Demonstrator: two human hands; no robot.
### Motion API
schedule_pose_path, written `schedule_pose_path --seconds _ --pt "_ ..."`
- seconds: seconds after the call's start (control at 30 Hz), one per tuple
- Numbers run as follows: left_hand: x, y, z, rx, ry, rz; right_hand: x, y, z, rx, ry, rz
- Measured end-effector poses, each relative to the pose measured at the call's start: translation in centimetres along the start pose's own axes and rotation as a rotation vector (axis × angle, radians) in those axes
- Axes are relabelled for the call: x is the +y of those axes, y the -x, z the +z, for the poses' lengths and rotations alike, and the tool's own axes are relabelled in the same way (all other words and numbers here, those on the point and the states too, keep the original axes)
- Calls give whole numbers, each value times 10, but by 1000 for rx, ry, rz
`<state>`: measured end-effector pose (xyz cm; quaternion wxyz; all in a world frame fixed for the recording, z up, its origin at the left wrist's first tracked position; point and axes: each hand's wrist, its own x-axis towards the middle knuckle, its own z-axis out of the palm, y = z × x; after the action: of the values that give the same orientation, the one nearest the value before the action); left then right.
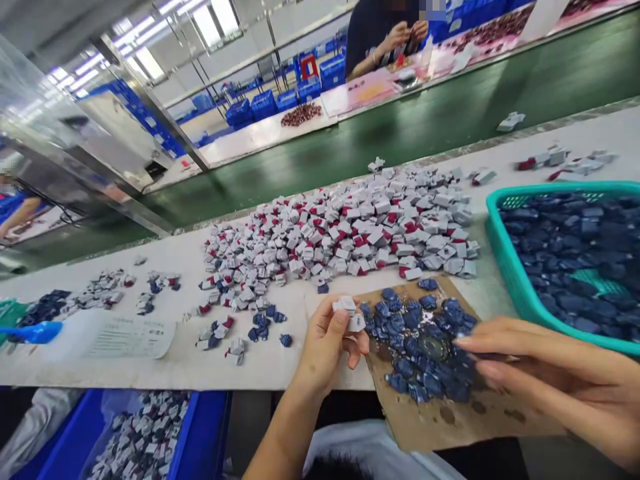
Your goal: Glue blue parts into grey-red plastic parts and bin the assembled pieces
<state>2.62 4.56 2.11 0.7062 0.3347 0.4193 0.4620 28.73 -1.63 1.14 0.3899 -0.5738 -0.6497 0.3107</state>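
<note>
Small white pieces (346,313) are pinched firmly in the left hand (325,347), while the right hand (545,367) is held open just beside the blue pieces (420,340) on the cardboard (450,420).

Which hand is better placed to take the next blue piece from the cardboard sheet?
Probably the right hand: its fingertips are at the edge of the blue pieces on the cardboard sheet. The left hand is already holding white pieces.

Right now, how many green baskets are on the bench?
2: the right basket, holding dark blue pieces, and the left basket, cut off by the frame edge beside a blue scoop. Others may lie out of view.
</note>
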Motion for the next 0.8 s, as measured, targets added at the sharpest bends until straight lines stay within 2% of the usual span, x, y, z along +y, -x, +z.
schedule_pose_path --seconds 0.07,0.1,0.2,0.27,0.4,0.53,0.8 --pt "-7 7 -8 1 -27 -25 -12 -3 14 -171 -54 -45" --pt "-9 11 -11 11 -47 -36 -15 -5 19 -202 -53 -80" --pt "-13 18 -16 20 -88 -64 -17 -11 28 -135 68 -201" --pt "-14 20 -17 -14 -101 -80 -16 -13 29 -88 164 -234" --pt "-14 19 -17 -94 -126 -113 -20 -15 23 -115 304 -244" --pt "-16 17 -19 -150 -122 -120 -26 -18 20 -170 469 -402" --pt "-22 15 -20 -79 -67 -36 -24 -16 26 -168 786 -621"
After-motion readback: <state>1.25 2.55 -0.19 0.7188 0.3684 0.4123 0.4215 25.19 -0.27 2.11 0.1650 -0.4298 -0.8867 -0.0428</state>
